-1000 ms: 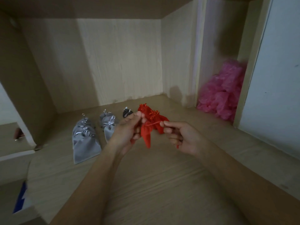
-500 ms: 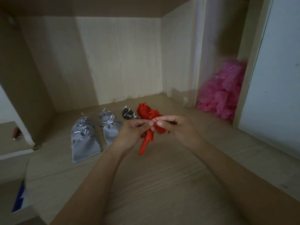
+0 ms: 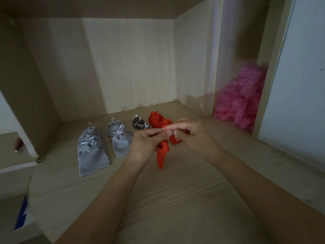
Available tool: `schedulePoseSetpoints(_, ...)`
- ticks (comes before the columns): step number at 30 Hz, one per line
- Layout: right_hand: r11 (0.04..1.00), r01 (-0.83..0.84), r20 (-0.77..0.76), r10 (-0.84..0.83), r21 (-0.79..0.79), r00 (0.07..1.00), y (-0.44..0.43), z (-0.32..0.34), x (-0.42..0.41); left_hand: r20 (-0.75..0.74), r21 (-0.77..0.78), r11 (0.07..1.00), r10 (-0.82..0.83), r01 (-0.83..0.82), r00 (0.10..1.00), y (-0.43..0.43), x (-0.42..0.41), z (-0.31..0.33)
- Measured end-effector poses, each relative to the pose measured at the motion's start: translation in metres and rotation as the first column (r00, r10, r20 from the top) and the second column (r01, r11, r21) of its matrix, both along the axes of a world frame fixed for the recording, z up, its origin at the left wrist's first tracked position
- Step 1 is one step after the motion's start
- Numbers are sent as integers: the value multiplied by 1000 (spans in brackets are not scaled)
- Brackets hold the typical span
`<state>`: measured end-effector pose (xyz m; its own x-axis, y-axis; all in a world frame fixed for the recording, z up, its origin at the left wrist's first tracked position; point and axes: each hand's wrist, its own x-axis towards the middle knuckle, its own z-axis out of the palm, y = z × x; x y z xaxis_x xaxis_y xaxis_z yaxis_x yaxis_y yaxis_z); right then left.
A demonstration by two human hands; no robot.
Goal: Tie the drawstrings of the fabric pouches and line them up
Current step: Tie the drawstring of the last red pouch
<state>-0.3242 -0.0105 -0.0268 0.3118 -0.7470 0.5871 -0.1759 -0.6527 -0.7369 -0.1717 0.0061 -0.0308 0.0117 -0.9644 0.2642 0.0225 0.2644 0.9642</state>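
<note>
Underfoot of everything, pale wood-grain shelf floor (image 3: 175,199), walled in behind and at both sides by matching panels. Far right, in a narrow side bay, a heap of crinkled pink plastic (image 3: 242,103). On the left half of the floor, two columns of grey pouches (image 3: 92,155), necks drawn in with silvery cords, overlapping front to back. Just right of these and further back, a pair of small dark pouches (image 3: 139,123), then tied red pouches (image 3: 156,119) lying beside them, partly hidden behind the fingers. Reaching in from the bottom edge, two bare forearms, meeting just in front of that row. Left hand (image 3: 147,141) curled tight round the gathered neck of a red pouch (image 3: 162,155), held up off the floor, body hanging down to a point. Right hand (image 3: 195,136) touching the left at the fingertips, fingers bent, forefinger and thumb pinching the red drawstring (image 3: 164,128) at the pouch's mouth; knot itself too small and blurred to make out.
</note>
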Motion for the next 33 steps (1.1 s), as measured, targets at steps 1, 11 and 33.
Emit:
schedulePoseSetpoints(1,999,32,-5,-32,3,999,0,-1,1,-1,-4,1000,24,-24,1000,1,-2,-1)
schedulePoseSetpoints(11,939,204,-238,-273,-278,932,5,0,4,69,-137,980,156,-145,985,3,-11,-3)
schedulePoseSetpoints(33,835,-337,191,280,434,941,0,4,-11,69,-47,981,-183,186,981,4,-1,3)
